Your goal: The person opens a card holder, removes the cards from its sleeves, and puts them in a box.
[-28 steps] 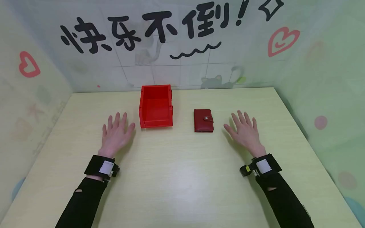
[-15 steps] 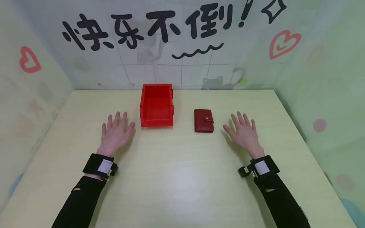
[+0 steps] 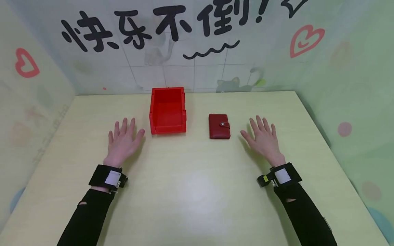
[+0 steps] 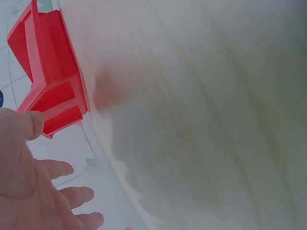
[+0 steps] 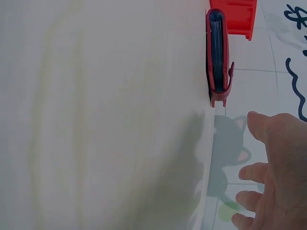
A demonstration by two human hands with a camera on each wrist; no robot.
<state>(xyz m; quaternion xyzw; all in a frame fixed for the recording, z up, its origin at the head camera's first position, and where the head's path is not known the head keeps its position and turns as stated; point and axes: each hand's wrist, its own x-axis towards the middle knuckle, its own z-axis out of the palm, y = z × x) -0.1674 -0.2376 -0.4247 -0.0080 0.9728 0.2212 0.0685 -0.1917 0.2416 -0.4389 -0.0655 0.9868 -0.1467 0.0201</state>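
- I see the left hand (image 3: pixel 122 145) spread wide above the pale table (image 3: pixel 184 194), palm down, fingers pointing to the far side, gripping nothing.
- Its thumb is near the left wall of the red plastic bin (image 3: pixel 168 129), with a narrow gap between them.
- That bin stands at the table's far edge, left of the middle, its lower wall on the near side.
- The dark red wallet (image 3: pixel 219 126) lies flat to the right of the bin, well apart from it; its snap strap is on the right edge, and layered leaves show from the side.
- Over on the right, the right hand (image 3: pixel 263 141) is also spread wide and holds nothing, thumb near the wallet but apart.
- Since half a second ago, hands, bin and wallet have kept their arrangement; only the head view has tipped, so everything, the black lettering (image 3: pixel 170 20) included, sits slightly higher.
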